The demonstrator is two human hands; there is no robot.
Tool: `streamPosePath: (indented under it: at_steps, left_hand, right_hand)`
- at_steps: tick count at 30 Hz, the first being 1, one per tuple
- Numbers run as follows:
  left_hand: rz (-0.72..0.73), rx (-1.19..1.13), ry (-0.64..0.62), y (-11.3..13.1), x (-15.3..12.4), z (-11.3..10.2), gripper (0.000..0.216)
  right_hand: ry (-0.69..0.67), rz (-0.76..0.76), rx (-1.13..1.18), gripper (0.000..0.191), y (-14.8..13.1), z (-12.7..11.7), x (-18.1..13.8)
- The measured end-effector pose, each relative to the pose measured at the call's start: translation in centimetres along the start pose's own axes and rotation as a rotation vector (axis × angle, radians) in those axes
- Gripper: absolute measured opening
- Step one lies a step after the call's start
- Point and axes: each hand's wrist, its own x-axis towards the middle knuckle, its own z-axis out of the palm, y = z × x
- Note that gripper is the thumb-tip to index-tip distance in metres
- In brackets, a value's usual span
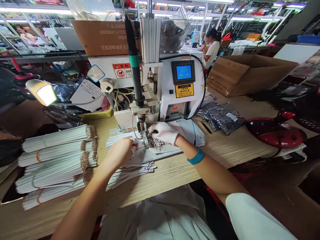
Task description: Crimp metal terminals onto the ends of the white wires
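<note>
With fingertips obscured, I cannot tell your grip: left hand (125, 147) at the iron tip's (142, 124) seven o'clock, right hand (165, 132) at three.

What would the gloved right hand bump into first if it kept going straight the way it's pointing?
The right hand would probably meet the metal tip of the machine's upright tool, just beyond its fingers. Depth is unclear, so it might brush the small parts first.
</note>
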Motion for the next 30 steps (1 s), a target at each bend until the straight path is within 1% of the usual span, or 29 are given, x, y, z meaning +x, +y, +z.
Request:
streamPosePath:
  at_steps: [4, 6, 9, 11, 14, 16, 18, 22, 25, 28, 30]
  left_hand:
    - [0.039, -0.062, -0.016, -0.2, 0.2, -0.4, 0.023]
    - [0.053, -0.12, -0.016, -0.4, 0.3, -0.6, 0.022]
    - [0.065, -0.194, 0.022, -0.7, 0.4, -0.6, 0.022]
    - [0.065, -0.222, 0.033, -0.7, 0.3, -0.6, 0.023]
    - [0.088, -0.253, -0.002, -0.6, 0.2, -0.6, 0.025]
    - [0.094, -0.244, -0.02, -0.6, 0.3, -0.6, 0.025]
    - [0.091, -0.215, -0.004, -0.7, 0.3, -0.5, 0.025]
    - [0.125, -0.216, 0.054, -1.0, 0.3, -0.4, 0.027]
    - [0.131, -0.265, -0.001, -1.3, 0.2, -0.3, 0.025]
    - [0.123, -0.27, -0.058, -1.1, 0.1, -0.3, 0.023]
    - [0.131, -0.247, -0.045, -0.8, 0.1, -0.2, 0.022]
  right_hand:
    - [0.066, 0.044, 0.219, 0.015, 0.2, -0.1, 0.0]
    - [0.077, 0.049, 0.281, 0.016, 0.4, 0.0, 0.1]
    - [0.073, 0.07, 0.238, 0.016, 0.6, 0.2, 0.1]
    - [0.049, 0.054, 0.194, 0.017, 0.4, 0.2, 0.0]
    - [-0.031, -0.01, 0.129, 0.018, -0.2, -0.1, -0.2]
    - [-0.061, -0.023, 0.081, 0.018, -0.3, -0.3, -0.3]
    - [-0.049, -0.007, 0.051, 0.016, -0.1, -0.5, -0.3]
    - [0.052, 0.03, 0.008, 0.016, 0.9, -1.1, -0.2]
    - [0.074, 0.029, 0.005, 0.017, 1.2, -1.5, -0.4]
    - [0.01, 0.0, 0.061, 0.015, 1.0, -1.5, -0.5]
    - [-0.057, -0.003, 0.07, 0.014, 0.8, -1.3, -0.5]
